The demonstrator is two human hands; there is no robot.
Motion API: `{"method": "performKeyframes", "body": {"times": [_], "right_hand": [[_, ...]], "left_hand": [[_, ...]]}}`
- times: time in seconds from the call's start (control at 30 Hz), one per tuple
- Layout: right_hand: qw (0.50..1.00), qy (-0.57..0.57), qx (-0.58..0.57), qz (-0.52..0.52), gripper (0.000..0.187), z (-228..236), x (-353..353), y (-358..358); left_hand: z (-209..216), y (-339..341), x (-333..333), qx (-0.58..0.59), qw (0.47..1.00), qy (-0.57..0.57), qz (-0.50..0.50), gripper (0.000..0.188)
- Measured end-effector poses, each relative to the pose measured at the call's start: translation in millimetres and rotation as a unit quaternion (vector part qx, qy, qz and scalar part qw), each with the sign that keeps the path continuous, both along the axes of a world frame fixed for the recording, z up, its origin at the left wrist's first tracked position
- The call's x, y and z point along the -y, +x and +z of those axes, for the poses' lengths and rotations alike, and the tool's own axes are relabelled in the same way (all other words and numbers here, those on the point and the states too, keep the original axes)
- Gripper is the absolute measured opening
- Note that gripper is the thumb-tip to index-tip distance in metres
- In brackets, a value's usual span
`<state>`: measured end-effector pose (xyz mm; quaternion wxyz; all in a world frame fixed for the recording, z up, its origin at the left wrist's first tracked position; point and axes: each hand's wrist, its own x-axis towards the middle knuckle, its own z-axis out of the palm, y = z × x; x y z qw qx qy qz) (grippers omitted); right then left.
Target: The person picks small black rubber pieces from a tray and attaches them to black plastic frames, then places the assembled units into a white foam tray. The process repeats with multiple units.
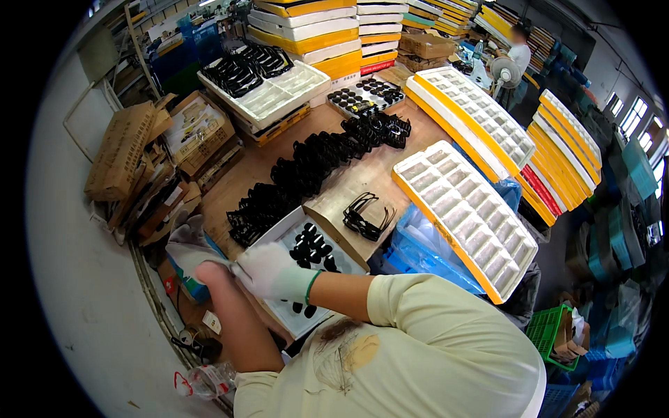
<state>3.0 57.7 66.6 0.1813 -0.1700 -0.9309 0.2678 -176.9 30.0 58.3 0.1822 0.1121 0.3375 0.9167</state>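
My left hand (pixel 191 242), in a pale glove, is raised at the left edge of the workbench with its fingers stretched out. My right hand (pixel 270 270), also gloved and with a green band at its wrist, is closed at the left glove's cuff and seems to pinch it. Below my right hand sits a shallow white box (pixel 341 247) holding several dark lenses (pixel 311 246). A few black glasses frames (pixel 367 217) lie right of that box. Behind it stretches a long row of black glasses frames (pixel 300 167).
White compartment trays (pixel 465 217) stand at the right above a blue crate (pixel 418 254). Further back are a tray with glasses frames (pixel 293 87) and a box of dark round pieces (pixel 366 95). Cardboard boxes (pixel 129 150) crowd the left. A person (pixel 519 57) is far off by a fan (pixel 504 70).
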Motion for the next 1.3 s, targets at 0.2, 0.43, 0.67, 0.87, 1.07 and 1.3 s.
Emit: {"method": "performKeyframes", "body": {"times": [0.2,0.43,0.67,0.87,1.07,1.3], "right_hand": [[0.979,-0.091,-0.168,0.077,0.026,11.6,-13.2,-1.7],[0.961,-0.257,-0.09,0.056,0.027,10.4,-18.5,-10.2],[0.878,-0.465,-0.021,0.114,0.02,-14.0,-30.0,-11.9],[0.897,-0.415,0.026,0.148,0.009,-32.4,-2.2,4.0],[0.997,-0.072,-0.01,0.027,0.024,-22.5,3.7,2.5],[0.987,0.029,0.155,-0.005,0.022,6.9,11.9,9.3]], "left_hand": [[-7.2,22.5,-16.3,0.001,0.994,-0.107,0.026,0.051],[-30.9,18.0,-9.1,-0.025,0.975,-0.219,0.019,0.046],[-49.5,23.6,-9.6,0.007,0.974,-0.214,-0.073,0.047],[-81.7,30.2,11.1,-0.137,0.923,-0.251,-0.259,0.034],[-101.5,64.4,-3.3,-0.046,0.921,-0.287,-0.259,0.043],[-73.7,91.3,-4.4,-0.024,0.887,-0.276,-0.369,0.042]]}}
